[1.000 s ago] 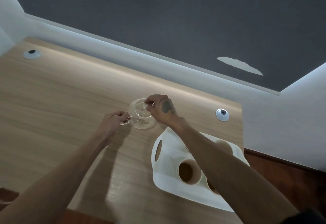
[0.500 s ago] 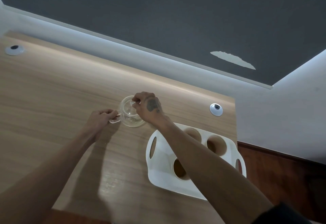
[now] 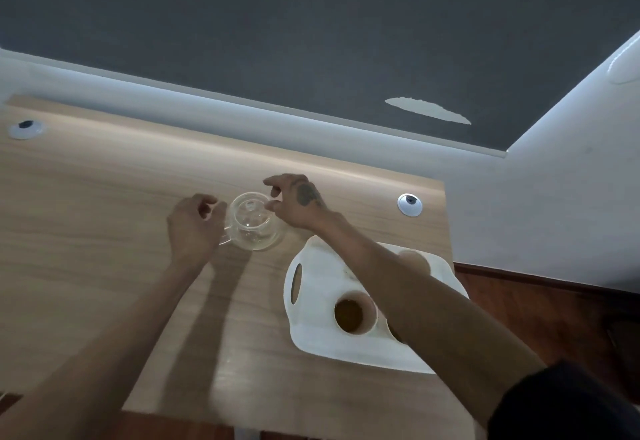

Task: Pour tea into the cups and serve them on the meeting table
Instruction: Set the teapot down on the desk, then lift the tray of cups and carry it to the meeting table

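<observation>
- The place looked like an office meeting room rather than a home or kitchen.
- A long table (image 3: 104, 231) with a pale wood-grain laminate top filled the left and centre of the frame.
- Two round silver cable grommets were set into its top, one at upper left (image 3: 25, 128) and one right of centre (image 3: 409, 204), as on conference desks.
- A dark grey textured surface (image 3: 277, 23) spanned the top of the frame, edged by plain white walls (image 3: 554, 214) lit by a soft strip of light.
- Reddish-brown flooring (image 3: 554, 304) showed at lower right.
- A white tray (image 3: 322, 346) of cups (image 3: 353, 313) and a glass teapot (image 3: 252, 221) sat on the table, as for serving refreshments.
</observation>
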`<state>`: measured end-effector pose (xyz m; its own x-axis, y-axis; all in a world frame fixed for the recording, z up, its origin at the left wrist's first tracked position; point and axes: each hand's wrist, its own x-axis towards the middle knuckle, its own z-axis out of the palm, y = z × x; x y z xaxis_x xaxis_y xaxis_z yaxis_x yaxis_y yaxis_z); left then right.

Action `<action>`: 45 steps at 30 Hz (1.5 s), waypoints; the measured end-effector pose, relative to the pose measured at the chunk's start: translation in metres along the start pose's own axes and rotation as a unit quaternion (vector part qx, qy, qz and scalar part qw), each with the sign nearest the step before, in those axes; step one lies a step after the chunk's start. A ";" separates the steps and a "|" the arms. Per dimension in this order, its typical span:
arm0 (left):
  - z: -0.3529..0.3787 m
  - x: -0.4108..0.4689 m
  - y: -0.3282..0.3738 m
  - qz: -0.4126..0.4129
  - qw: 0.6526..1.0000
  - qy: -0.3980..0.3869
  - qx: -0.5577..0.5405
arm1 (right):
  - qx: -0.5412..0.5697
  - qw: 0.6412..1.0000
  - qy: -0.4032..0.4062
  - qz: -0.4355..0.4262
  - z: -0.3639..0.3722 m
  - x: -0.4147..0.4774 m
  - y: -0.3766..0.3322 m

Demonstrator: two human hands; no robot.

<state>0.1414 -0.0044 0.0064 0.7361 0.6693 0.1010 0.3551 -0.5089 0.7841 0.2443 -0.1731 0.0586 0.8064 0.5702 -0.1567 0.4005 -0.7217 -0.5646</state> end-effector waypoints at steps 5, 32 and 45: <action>0.013 -0.033 0.055 0.103 0.993 -0.052 -0.013 | 0.017 0.998 0.062 0.010 -0.047 -0.034 0.021; 0.096 -0.143 -0.001 -0.083 0.957 -0.225 0.164 | 0.081 0.909 0.100 0.397 -0.030 -0.270 0.284; 0.104 -0.151 0.002 -0.123 0.947 -0.249 0.161 | 0.190 0.862 0.122 0.455 0.011 -0.294 0.310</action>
<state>0.0910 -0.1624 -0.0713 0.7607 0.4906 -0.4251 0.6491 -0.5639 0.5106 0.1263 -0.5603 -0.0793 0.7982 -0.2965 -0.5244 -0.5786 -0.6199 -0.5301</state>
